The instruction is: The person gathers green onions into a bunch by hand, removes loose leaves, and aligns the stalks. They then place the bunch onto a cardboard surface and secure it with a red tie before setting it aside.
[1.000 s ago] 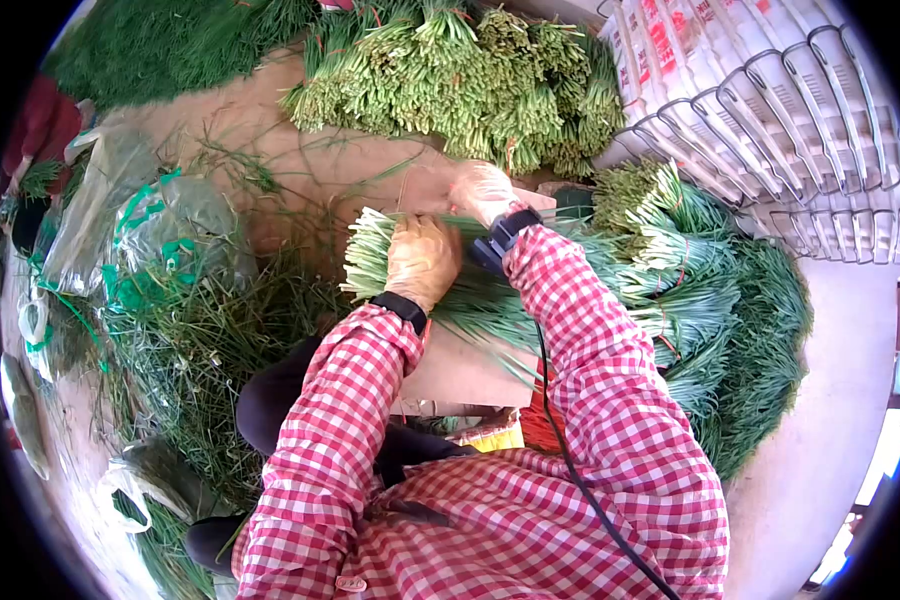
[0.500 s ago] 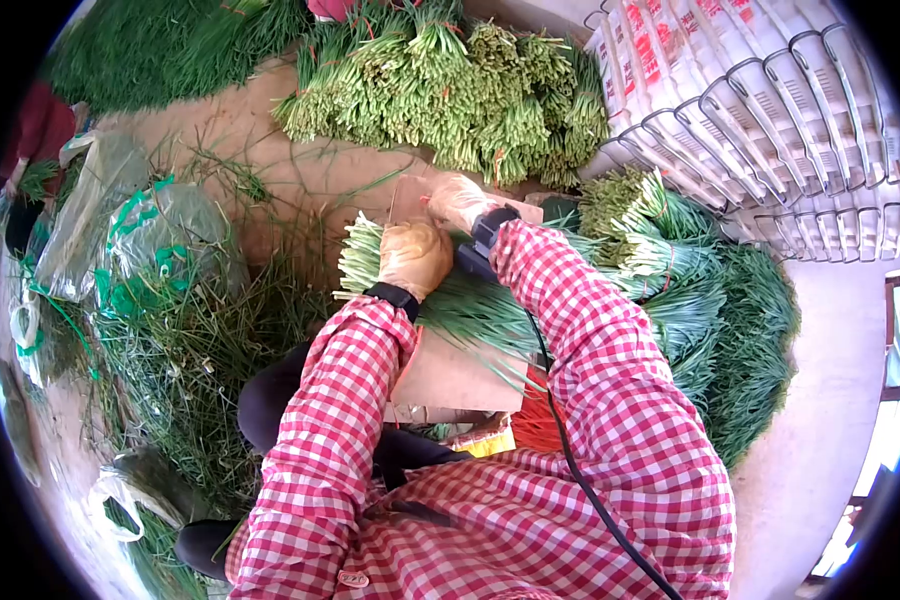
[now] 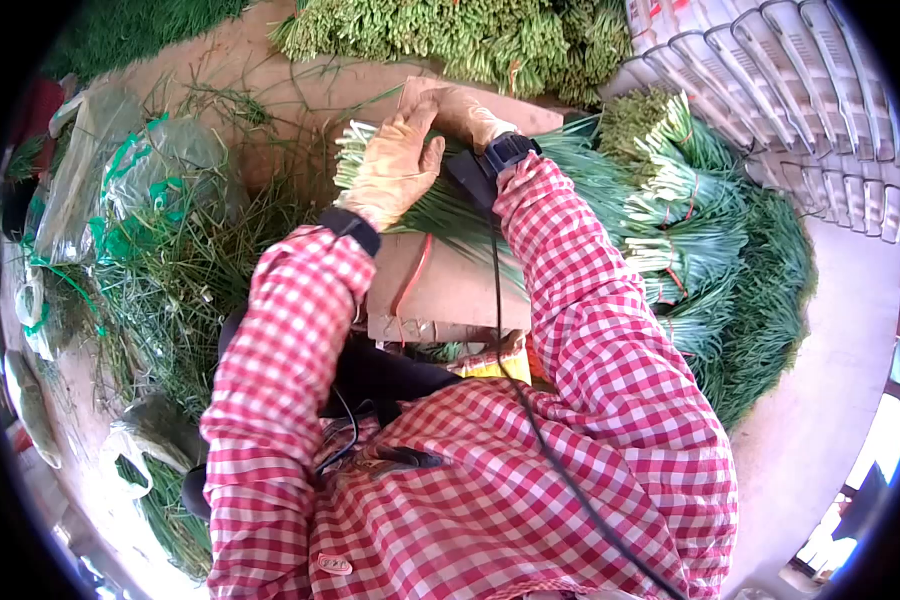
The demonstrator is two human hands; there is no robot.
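A bunch of long green leafy stalks with pale cut ends lies across a cardboard-coloured board. My left hand, in a tan glove, rests on the bunch near the pale ends, fingers stretched out and thumb apart. Against the far side of the bunch is my right hand, gloved too. Its fingertips are hidden behind my left fingers, so their grip cannot be made out. A thin red band lies on the board near my left wrist.
Tied bunches are piled at right, and a larger stack stands at the back. White crates rise at far right. Loose trimmings and a clear plastic bag lie at left. A black cable runs down past my right arm.
My left hand has gone from curled over the bunch to fingers stretched out. Both hands and the scene sit higher in the view, and more of the red band shows.
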